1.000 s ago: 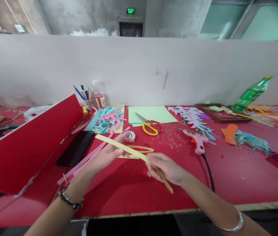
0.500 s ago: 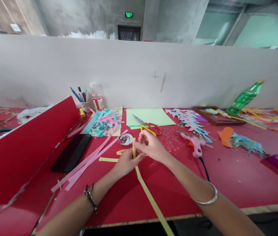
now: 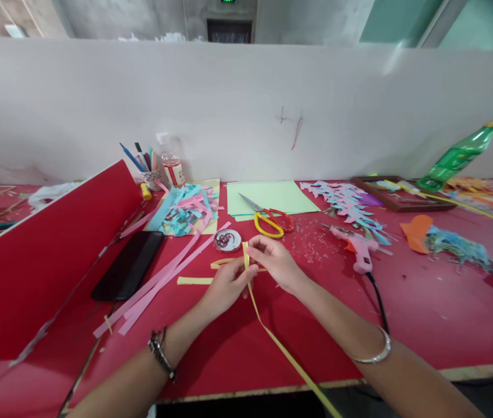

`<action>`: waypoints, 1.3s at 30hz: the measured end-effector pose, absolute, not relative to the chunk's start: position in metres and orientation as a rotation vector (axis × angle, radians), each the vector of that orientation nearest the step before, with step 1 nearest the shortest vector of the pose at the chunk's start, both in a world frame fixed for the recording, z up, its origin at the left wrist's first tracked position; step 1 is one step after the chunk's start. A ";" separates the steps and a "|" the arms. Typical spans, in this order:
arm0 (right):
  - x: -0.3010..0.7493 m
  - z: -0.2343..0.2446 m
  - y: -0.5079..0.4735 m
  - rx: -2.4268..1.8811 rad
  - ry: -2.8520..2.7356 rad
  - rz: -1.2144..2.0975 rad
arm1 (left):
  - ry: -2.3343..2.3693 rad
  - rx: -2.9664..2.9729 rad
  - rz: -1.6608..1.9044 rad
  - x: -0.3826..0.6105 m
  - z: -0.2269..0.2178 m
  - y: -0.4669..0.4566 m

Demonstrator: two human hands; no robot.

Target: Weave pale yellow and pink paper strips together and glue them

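My left hand [image 3: 227, 287] pinches a long yellow paper strip [image 3: 279, 343] whose short end stands up above my thumb. The strip's tail hangs down over the front edge of the table. My right hand [image 3: 276, 264] is closed around the upper end of the strip, fingertips touching it. Another bit of yellow strip [image 3: 194, 281] lies flat just left of my hands, and a looped yellow piece [image 3: 219, 264] shows behind my left fingers. Beyond my hands are a small round white dish [image 3: 234, 246] with dark coiled bits and scissors [image 3: 269, 223] with yellow and red handles.
Pink strips [image 3: 165, 278] and a black phone [image 3: 128, 266] lie left, beside a leaning red board [image 3: 54, 273]. Cut blue and pink scraps [image 3: 187, 210] and pale green sheets [image 3: 281, 196] sit behind. To the right are a pink glue gun [image 3: 362, 249] and a tilted green bottle [image 3: 457, 157].
My right hand's fingers have come down onto the strip's upper end. The strip's tail has turned edge-on and swung slightly right. The view has tipped downward.
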State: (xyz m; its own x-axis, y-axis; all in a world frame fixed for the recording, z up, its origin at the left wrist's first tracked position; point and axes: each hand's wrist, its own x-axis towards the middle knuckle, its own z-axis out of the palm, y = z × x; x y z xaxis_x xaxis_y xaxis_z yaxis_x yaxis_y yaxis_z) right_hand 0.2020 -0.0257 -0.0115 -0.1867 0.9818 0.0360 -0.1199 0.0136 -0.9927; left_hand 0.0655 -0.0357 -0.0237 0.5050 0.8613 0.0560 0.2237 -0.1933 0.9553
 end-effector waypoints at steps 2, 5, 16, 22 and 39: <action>0.202 -0.013 -0.026 -1.022 -1.224 1.394 | 0.925 1.713 0.765 0.065 -0.023 -0.036; 0.201 -0.016 -0.026 -1.024 -1.191 1.404 | 0.961 1.717 0.772 0.066 -0.023 -0.035; 0.195 -0.022 -0.030 -1.049 -1.438 1.221 | 1.110 1.678 0.967 0.062 -0.024 -0.034; 0.194 -0.022 -0.033 -1.038 -1.540 1.087 | 1.149 1.659 0.960 0.059 -0.026 -0.030; 0.193 -0.020 -0.042 -1.102 -1.677 0.940 | 1.116 1.771 0.907 0.057 -0.018 -0.029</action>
